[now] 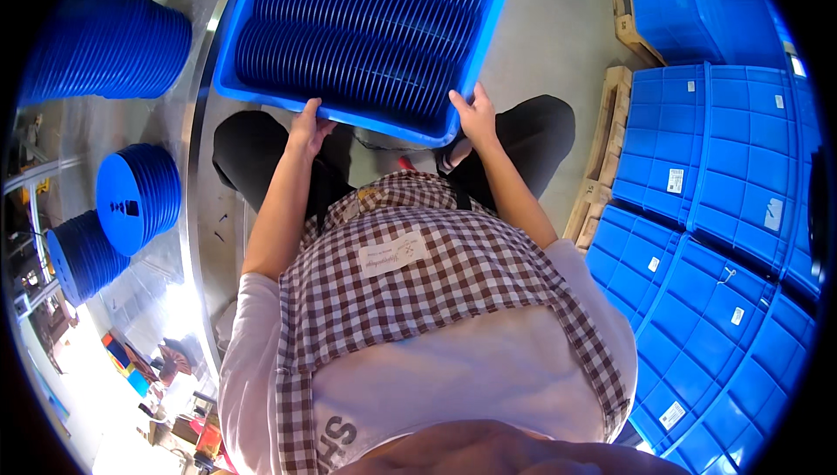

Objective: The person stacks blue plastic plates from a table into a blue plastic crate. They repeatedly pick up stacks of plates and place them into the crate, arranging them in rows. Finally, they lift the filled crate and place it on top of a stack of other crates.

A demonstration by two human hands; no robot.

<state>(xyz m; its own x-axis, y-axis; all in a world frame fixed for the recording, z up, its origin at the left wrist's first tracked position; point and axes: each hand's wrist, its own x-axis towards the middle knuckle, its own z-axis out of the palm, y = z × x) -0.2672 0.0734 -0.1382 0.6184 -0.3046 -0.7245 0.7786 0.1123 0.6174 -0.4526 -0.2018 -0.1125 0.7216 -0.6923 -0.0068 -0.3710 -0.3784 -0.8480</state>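
Note:
A blue plastic crate [366, 118] is in front of me at the top of the view, slightly tilted across it. Rows of thin blue discs [349, 65] stand on edge inside, packed close together. My left hand [307, 129] grips the crate's near rim, thumb on top and fingers tucked below. Near the right corner, my right hand [475, 118] holds the same rim, its thumb over the edge. The crate's far end lies beyond the frame.
At left, a shiny metal table [166, 248] bears stacks of blue discs [144, 196] and a larger row [113, 39]. Blue crates [663, 118] are piled to the right, beside wooden pallets [602, 161]. My bent knees [253, 148] flank the crate's near side.

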